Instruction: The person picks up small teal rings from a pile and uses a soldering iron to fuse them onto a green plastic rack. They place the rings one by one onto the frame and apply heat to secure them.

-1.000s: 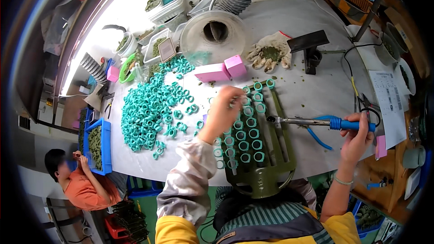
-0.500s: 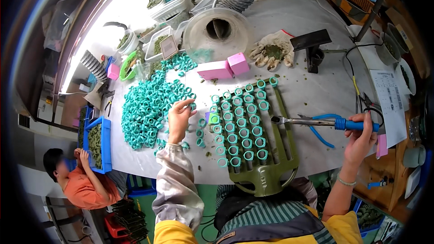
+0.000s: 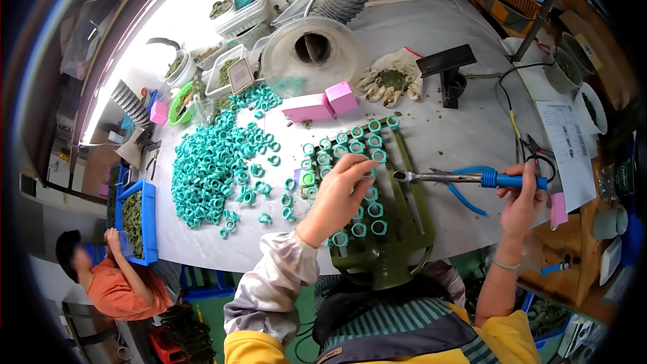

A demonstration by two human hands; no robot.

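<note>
Turquoise plastic rings [image 3: 379,221] sit in rows on the dark green rack [image 3: 384,266], which lies on the grey table [image 3: 472,125] just before the person. Half a second ago, the left hand [image 3: 337,203] is at the edge of the loose ring pile [image 3: 209,178]; now it is above the rack and covers several rings, so the work is again at the rows. Its fingers are bent, nearly closed together, but I cannot tell whether they hold a ring. The right hand [image 3: 518,205] is closed around the blue-handled tool [image 3: 502,180], whose metal tip points toward the rack's uncovered bars.
</note>
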